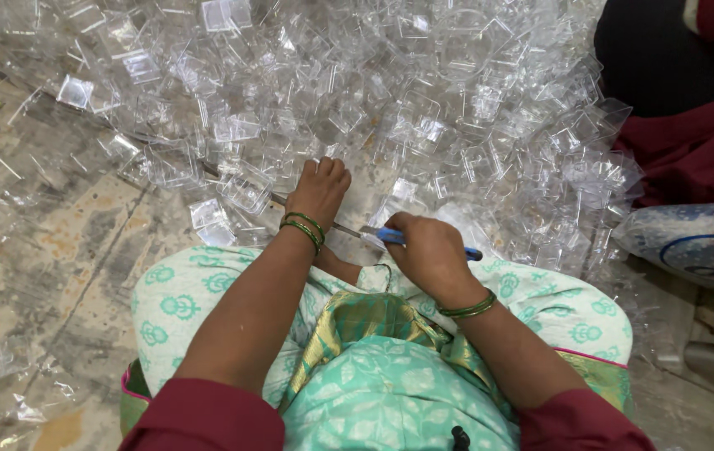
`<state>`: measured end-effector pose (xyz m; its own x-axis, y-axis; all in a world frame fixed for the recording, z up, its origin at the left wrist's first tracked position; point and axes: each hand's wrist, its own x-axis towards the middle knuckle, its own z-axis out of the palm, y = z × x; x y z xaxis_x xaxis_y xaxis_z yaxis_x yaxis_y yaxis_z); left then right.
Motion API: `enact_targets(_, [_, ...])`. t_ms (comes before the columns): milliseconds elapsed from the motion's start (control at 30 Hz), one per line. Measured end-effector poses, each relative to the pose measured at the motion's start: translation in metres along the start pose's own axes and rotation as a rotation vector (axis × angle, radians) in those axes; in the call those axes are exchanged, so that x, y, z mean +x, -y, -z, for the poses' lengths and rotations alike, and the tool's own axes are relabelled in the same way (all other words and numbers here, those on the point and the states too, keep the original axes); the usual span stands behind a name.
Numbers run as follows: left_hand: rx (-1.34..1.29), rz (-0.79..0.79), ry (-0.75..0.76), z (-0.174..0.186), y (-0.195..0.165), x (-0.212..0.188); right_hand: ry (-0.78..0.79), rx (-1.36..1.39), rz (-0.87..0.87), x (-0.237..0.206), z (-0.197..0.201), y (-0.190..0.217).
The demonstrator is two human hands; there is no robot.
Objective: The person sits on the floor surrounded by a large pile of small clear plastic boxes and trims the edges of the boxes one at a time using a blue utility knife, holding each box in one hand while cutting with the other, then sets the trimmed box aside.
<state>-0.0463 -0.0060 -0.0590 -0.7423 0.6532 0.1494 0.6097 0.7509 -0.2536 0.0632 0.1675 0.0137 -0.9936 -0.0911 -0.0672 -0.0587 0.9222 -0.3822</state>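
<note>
Right now the left hand presses fingers-down on small clear plastic square trays while the right hand fist-grips a blue-handled thin metal blade tool near the lap; a slip could nick left fingers.

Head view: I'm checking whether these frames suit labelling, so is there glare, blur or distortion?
Head view: soft, even light with faint shadows; the pile of clear plastic boxes glints with many small highlights, so their edges merge; wide-lens bending shows toward the corners; the left hand, right hand and blue-handled tool are sharp.
</note>
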Motion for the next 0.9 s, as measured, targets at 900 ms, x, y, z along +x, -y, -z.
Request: enact_targets(900, [-2.214, 0.211, -0.474, 0.068, -0.017, 0.014, -0.027, 1.578, -0.235, 0.019, 0.057, -0.035])
